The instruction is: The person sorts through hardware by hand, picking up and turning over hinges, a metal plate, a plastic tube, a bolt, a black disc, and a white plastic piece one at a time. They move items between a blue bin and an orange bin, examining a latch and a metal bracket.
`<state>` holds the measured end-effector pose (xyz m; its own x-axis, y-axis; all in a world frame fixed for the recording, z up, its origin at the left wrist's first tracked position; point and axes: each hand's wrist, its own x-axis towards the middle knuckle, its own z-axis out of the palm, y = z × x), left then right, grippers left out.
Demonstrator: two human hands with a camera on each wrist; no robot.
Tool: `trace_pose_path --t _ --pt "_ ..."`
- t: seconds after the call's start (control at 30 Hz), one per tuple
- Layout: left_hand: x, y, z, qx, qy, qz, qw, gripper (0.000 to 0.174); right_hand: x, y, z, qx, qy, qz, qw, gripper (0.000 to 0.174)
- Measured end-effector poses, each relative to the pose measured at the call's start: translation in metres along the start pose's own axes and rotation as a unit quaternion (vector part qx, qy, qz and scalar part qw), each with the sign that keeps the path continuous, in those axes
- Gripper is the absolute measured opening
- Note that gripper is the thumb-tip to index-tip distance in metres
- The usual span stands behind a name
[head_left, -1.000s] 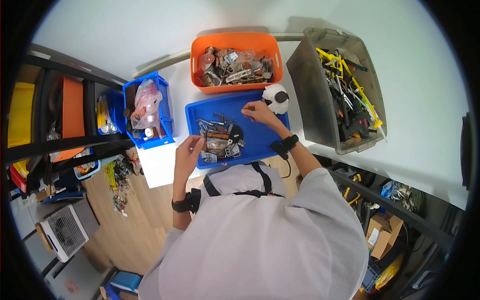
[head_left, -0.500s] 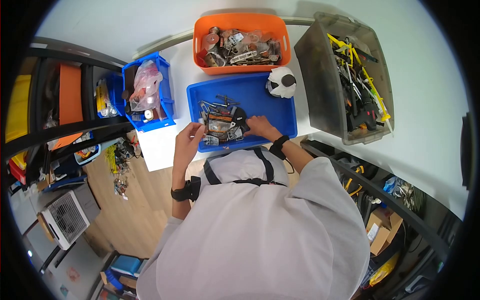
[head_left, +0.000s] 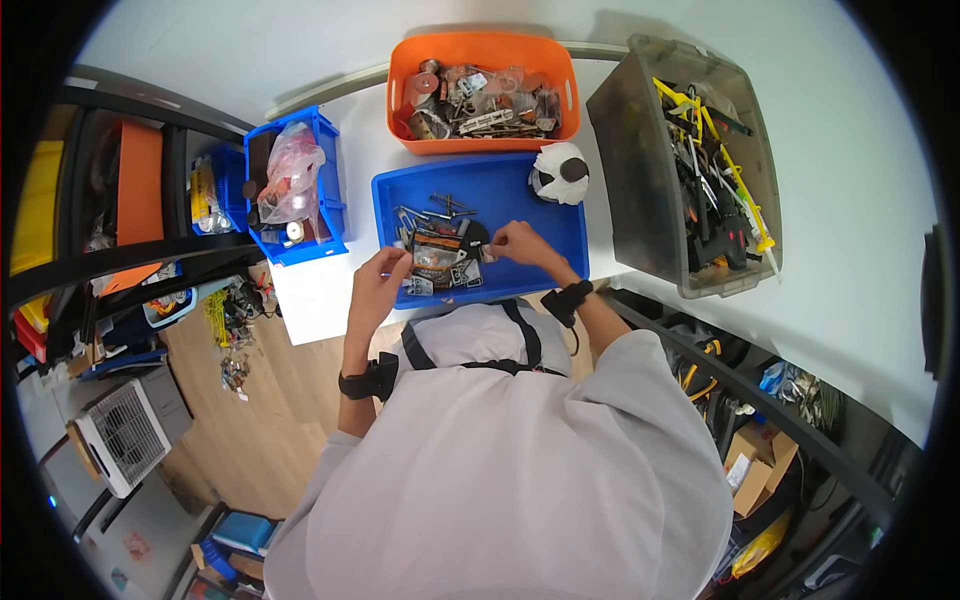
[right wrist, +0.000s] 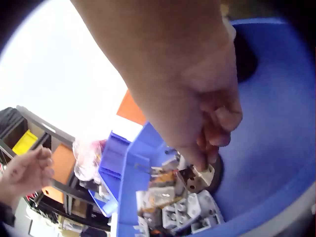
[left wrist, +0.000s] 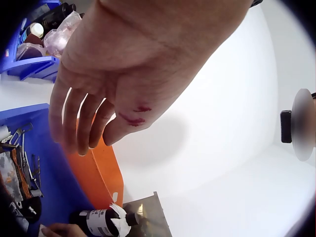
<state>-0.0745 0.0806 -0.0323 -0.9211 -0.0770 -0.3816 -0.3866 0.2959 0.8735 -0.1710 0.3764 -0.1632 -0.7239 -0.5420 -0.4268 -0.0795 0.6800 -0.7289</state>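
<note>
In the head view my right hand is over the blue tray, at the right side of a pile of small hardware. Its thumb and fingers pinch a small metal bracket with round holes, seen in the right wrist view. Below it lie a black disc, a bagged part and several pale perforated pieces. My left hand hovers by the tray's left edge. Its fingers hang loosely and hold nothing in the left wrist view. Long bolts lie at the pile's far side.
A dark bottle with white tissue round its neck stands in the tray's far right corner. Behind the tray is an orange basket of metal parts. A grey tool bin stands right, a blue bin with a bag left.
My right hand has come down from the tray's bare right side to the pile, then up a little with the metal bracket pinched in it. My left hand has stayed by the left edge.
</note>
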Motion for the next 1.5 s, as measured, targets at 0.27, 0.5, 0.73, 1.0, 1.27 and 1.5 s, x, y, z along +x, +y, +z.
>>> trace_pose_path --t 0.27,0.5,0.73,1.0,1.27,1.5 --pt "-0.007 0.072 0.009 -0.005 -0.047 0.145 0.988 0.02 -0.036 -0.13 -0.079 0.387 -0.244 0.066 0.887 0.02" --pt "-0.016 0.109 0.001 -0.028 -0.117 0.268 0.956 0.014 -0.049 -0.162 -0.082 0.595 -0.407 0.07 0.689 0.013" --pt "-0.027 0.114 -0.002 -0.25 -0.166 0.182 0.936 0.008 -0.073 -0.204 -0.103 0.464 -0.341 0.047 0.816 0.028" --pt "-0.022 0.108 -0.007 -0.393 -0.076 -0.008 0.916 0.019 -0.071 -0.205 -0.105 0.427 -0.163 -0.016 0.889 0.035" --pt "-0.018 0.107 -0.014 -0.584 -0.138 -0.122 0.791 0.013 -0.064 -0.205 -0.091 0.459 -0.087 -0.091 0.879 0.03" --pt "-0.015 0.098 -0.014 -0.594 -0.146 -0.121 0.781 0.012 -0.065 -0.214 -0.096 0.451 -0.064 -0.09 0.886 0.023"
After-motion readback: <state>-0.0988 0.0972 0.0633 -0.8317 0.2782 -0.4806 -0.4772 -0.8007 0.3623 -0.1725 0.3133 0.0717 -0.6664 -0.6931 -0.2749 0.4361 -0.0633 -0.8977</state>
